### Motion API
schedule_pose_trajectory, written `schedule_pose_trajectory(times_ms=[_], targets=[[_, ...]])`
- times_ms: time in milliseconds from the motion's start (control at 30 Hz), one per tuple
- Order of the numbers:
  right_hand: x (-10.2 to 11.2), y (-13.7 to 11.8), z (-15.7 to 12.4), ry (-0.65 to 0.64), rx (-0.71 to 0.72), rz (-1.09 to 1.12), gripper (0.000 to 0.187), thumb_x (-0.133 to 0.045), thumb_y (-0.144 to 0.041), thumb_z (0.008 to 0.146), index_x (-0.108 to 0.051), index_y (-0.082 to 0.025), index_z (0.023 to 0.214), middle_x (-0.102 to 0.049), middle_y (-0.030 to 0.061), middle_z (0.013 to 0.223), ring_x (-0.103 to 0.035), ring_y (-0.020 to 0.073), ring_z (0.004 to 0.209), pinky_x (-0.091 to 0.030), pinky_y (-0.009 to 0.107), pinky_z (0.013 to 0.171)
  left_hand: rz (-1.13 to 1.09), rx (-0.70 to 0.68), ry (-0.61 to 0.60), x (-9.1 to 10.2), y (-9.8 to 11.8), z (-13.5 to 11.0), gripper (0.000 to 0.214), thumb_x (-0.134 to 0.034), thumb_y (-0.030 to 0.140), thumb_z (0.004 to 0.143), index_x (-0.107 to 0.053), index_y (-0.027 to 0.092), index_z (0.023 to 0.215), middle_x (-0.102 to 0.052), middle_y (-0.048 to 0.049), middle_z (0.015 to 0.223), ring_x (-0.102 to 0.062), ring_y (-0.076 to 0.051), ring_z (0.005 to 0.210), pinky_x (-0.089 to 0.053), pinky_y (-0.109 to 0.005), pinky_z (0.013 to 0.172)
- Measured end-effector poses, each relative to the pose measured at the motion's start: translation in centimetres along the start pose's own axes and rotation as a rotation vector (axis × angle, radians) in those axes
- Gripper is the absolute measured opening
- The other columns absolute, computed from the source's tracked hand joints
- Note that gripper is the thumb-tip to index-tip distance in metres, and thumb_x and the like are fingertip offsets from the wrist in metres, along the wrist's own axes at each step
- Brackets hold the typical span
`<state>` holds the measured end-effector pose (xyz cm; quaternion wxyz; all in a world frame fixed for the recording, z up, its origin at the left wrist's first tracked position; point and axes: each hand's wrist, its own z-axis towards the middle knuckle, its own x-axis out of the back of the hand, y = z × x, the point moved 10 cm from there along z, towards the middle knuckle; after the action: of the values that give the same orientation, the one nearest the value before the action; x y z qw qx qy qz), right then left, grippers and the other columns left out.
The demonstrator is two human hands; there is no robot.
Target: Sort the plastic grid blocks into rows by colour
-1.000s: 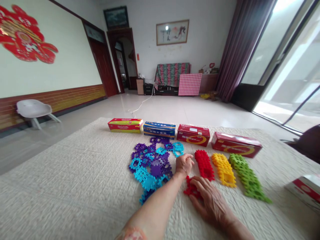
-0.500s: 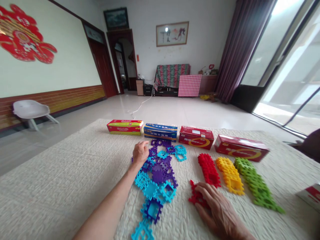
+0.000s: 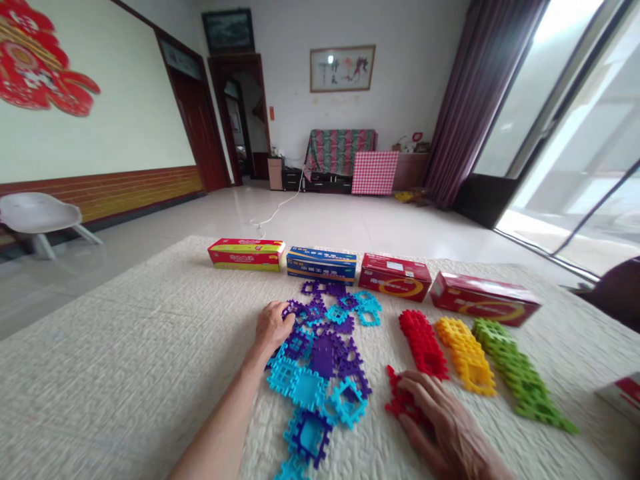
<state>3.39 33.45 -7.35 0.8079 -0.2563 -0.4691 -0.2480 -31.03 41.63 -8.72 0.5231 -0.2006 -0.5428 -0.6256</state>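
My left hand [image 3: 274, 327] is at the far left edge of a loose pile of flat plastic building pieces with toothed edges. Its fingers are curled against a purple piece [image 3: 295, 308], and the fingertips are partly hidden. More purple pieces [image 3: 324, 355] and turquoise pieces [image 3: 309, 388] overlap in the pile, some with window-like openings. My right hand [image 3: 440, 417] lies over red toothed pieces [image 3: 398, 393], thumb and fingers around them, covering part. Just beyond it is a row of red pieces [image 3: 423, 341], with a yellow row [image 3: 465, 353] and a green row [image 3: 523, 373] to the right.
Along the back of the quilted cover [image 3: 150, 333] stand a red-and-yellow box [image 3: 246, 256], a blue box [image 3: 321, 267] and two dark red boxes [image 3: 394, 277]. Another box [image 3: 623, 397] shows at the right edge. A white chair [image 3: 43, 217] stands on the floor.
My left hand has shifted left and slightly toward me, and purple pieces by its fingers have moved. My right hand stays on the red pieces. The view has turned slightly.
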Motion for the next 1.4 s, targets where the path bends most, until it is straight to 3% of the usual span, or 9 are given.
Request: schedule_pose_trajectory(times_ms=[200, 533, 800, 967, 1133, 1267, 1400], targets=[[0.1, -0.2, 0.4, -0.026, -0.023, 0.047, 0.032, -0.056, -0.028, 0.085, -0.055, -0.022, 0.116, -0.062, 0.0116, 0.117, -0.063, 0.0238, 0.102, -0.056, 0.038, 0.085, 0.024, 0.002, -0.020, -0.1, 0.5, -0.1, 0.023, -0.052, 0.018, 0.082, -0.070, 0.022, 0.096, -0.068, -0.0054, 0.101, -0.063, -0.018, 0.097, -0.047, -0.028, 0.091], [0.4, -0.4, 0.6, -0.042, -0.047, 0.095, 0.030, -0.054, -0.025, 0.085, -0.055, -0.020, 0.115, -0.060, 0.0118, 0.115, -0.061, 0.0237, 0.101, -0.053, 0.039, 0.086, 0.073, -0.077, -0.110, -0.5, 2.1, -0.7, 0.028, -0.057, 0.025, 0.079, -0.068, 0.024, 0.106, -0.068, -0.0044, 0.106, -0.062, -0.018, 0.100, -0.045, -0.027, 0.093], [0.2, -0.4, 0.4, -0.068, -0.090, 0.133, 0.027, -0.052, -0.022, 0.085, -0.053, -0.019, 0.112, -0.057, 0.0113, 0.113, -0.056, 0.0237, 0.100, -0.049, 0.042, 0.087, 0.161, -0.102, -0.154, -0.4, 3.2, -1.1, 0.026, -0.051, 0.022, 0.081, -0.069, 0.020, 0.099, -0.070, -0.0088, 0.096, -0.065, -0.024, 0.093, -0.047, -0.033, 0.086], [0.2, -0.4, 0.3, -0.064, -0.082, 0.136, 0.026, -0.052, -0.022, 0.086, -0.054, -0.019, 0.111, -0.057, 0.0113, 0.114, -0.056, 0.0238, 0.101, -0.049, 0.042, 0.088, 0.139, -0.126, -0.182, -0.3, 4.4, -2.3, 0.034, -0.057, 0.025, 0.079, -0.065, 0.024, 0.112, -0.071, -0.0038, 0.103, -0.066, -0.019, 0.095, -0.047, -0.028, 0.088], [0.0, -0.3, 0.3, -0.065, -0.071, 0.147, 0.025, -0.052, -0.023, 0.087, -0.054, -0.019, 0.111, -0.057, 0.0115, 0.114, -0.056, 0.0240, 0.100, -0.049, 0.042, 0.086, 0.106, -0.152, -0.144, 0.3, 5.0, -3.7, 0.039, -0.052, 0.040, 0.086, -0.062, 0.019, 0.118, -0.068, -0.0079, 0.117, -0.061, -0.021, 0.110, -0.045, -0.031, 0.096], [0.3, -0.3, 0.3, -0.057, -0.069, 0.145, 0.026, -0.052, -0.022, 0.086, -0.054, -0.019, 0.111, -0.057, 0.0113, 0.114, -0.056, 0.0236, 0.100, -0.049, 0.041, 0.087, 0.085, -0.204, -0.103, -0.5, 5.4, -4.9, 0.038, -0.050, 0.037, 0.088, -0.060, 0.020, 0.120, -0.061, -0.0089, 0.128, -0.055, -0.023, 0.120, -0.040, -0.036, 0.105], [0.4, -0.8, 0.4, -0.051, -0.083, 0.137, 0.029, -0.053, -0.022, 0.086, -0.053, -0.020, 0.115, -0.057, 0.0108, 0.116, -0.057, 0.0232, 0.101, -0.049, 0.040, 0.088, 0.053, -0.259, -0.030, -0.8, 5.8, -5.4, 0.036, -0.049, 0.035, 0.089, -0.062, 0.019, 0.118, -0.062, -0.0102, 0.126, -0.054, -0.025, 0.120, -0.040, -0.040, 0.106]])
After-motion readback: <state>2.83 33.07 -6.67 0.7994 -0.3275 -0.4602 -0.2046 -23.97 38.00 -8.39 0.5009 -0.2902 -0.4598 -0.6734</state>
